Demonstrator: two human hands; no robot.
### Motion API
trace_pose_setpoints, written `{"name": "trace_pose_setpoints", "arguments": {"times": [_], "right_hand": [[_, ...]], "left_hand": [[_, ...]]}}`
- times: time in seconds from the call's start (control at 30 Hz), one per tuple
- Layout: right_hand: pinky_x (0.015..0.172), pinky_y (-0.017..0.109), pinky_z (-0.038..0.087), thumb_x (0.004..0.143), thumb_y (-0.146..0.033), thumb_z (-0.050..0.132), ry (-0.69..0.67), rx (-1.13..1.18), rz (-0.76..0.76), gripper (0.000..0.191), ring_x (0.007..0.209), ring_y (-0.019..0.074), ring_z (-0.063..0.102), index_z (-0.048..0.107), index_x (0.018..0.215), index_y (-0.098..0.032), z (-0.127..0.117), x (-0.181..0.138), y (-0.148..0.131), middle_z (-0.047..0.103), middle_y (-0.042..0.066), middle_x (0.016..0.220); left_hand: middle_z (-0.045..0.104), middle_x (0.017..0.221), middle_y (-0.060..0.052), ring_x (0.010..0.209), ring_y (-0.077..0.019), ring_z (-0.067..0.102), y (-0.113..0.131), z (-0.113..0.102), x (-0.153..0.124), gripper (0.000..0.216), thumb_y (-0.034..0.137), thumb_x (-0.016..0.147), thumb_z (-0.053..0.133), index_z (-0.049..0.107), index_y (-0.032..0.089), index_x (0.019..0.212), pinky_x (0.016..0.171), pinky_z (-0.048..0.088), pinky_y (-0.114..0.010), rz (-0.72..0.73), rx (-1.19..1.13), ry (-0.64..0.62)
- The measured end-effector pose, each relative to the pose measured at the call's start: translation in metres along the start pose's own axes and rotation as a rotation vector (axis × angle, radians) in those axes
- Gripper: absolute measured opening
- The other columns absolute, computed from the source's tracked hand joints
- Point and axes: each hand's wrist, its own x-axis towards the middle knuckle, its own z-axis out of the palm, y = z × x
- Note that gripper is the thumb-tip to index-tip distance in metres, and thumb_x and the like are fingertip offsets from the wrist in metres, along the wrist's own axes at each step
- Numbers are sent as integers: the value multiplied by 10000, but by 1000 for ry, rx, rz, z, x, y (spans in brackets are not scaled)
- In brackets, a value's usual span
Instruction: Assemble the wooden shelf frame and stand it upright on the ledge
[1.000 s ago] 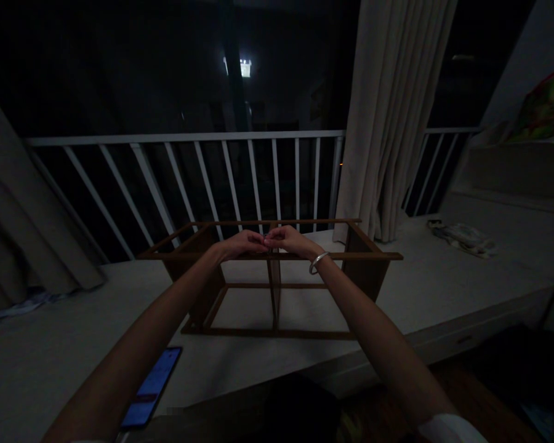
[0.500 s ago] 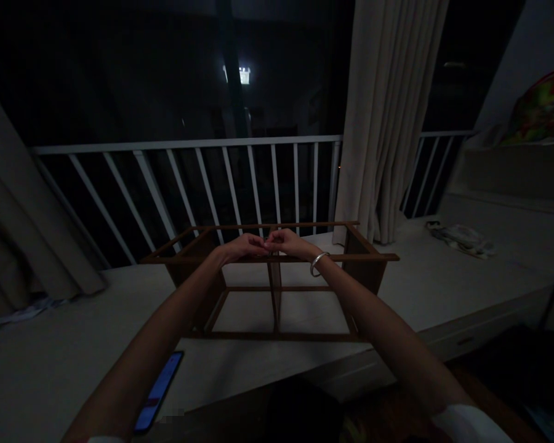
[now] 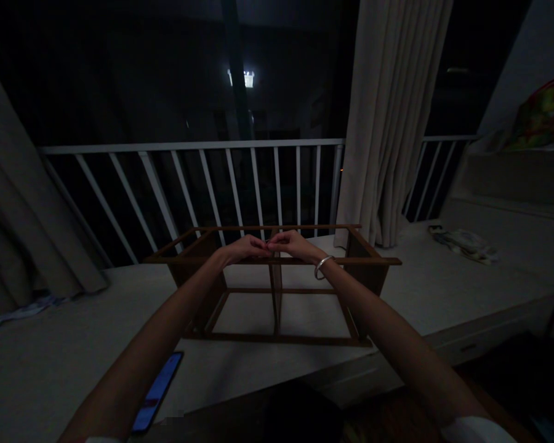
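A brown wooden frame (image 3: 369,261) of thin rails and side panels stands on a pale platform (image 3: 425,289). My left hand (image 3: 247,247) and my right hand (image 3: 294,243) meet fingertip to fingertip above the frame's near top rail, over its middle upright. Both hands have their fingers pinched together around something too small and dark to make out. A silver bangle (image 3: 322,266) circles my right wrist.
A phone (image 3: 158,392) with a lit screen lies on the platform near my left forearm. A white railing (image 3: 189,147) runs behind the frame, with curtains (image 3: 388,123) to the right and left. Crumpled cloth (image 3: 464,242) lies at the right. A colourful bag (image 3: 542,114) sits on a shelf.
The view has shifted slightly; my hands stay pinched together over the frame's middle upright, with hardly any movement.
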Motion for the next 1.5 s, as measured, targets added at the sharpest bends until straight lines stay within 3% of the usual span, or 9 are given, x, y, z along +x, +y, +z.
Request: {"name": "trace_pose_setpoints", "arguments": {"times": [0.4, 0.63, 0.9, 1.5], "right_hand": [[668, 252, 397, 613, -407, 647, 33, -173, -35, 317, 680, 112, 513, 622, 695, -101, 0, 0, -5, 591, 28, 685], [683, 245, 393, 611, -365, 659, 29, -132, 2, 296, 698, 107, 514, 628, 744, -102, 3, -5, -12, 591, 19, 703], [732, 241, 401, 611, -323, 671, -51, 44, 82, 308, 790, 117, 540, 643, 843, -123, -2, -7, -8, 626, 36, 841], [632, 225, 411, 569, -337, 694, -12, -16, 130, 306, 684, 102, 532, 643, 777, -118, -1, -4, -2, 612, 25, 728]], "left_hand": [[613, 686, -15, 609, -81, 537, 2, 2, 0, 276, 266, 543, 717, 620, 112, 750, 581, 393, -203, 30, -63, -31], [618, 660, -14, 583, -86, 533, -2, 1, 3, 277, 292, 527, 722, 642, 115, 723, 564, 390, -205, 17, -22, 13], [609, 643, -4, 581, -82, 515, 2, 2, -1, 255, 279, 539, 716, 651, 114, 722, 553, 378, -200, 17, -17, -18], [614, 699, -13, 634, -91, 546, 6, 4, -2, 281, 288, 536, 717, 611, 118, 734, 593, 399, -204, 10, -55, -42]]}}
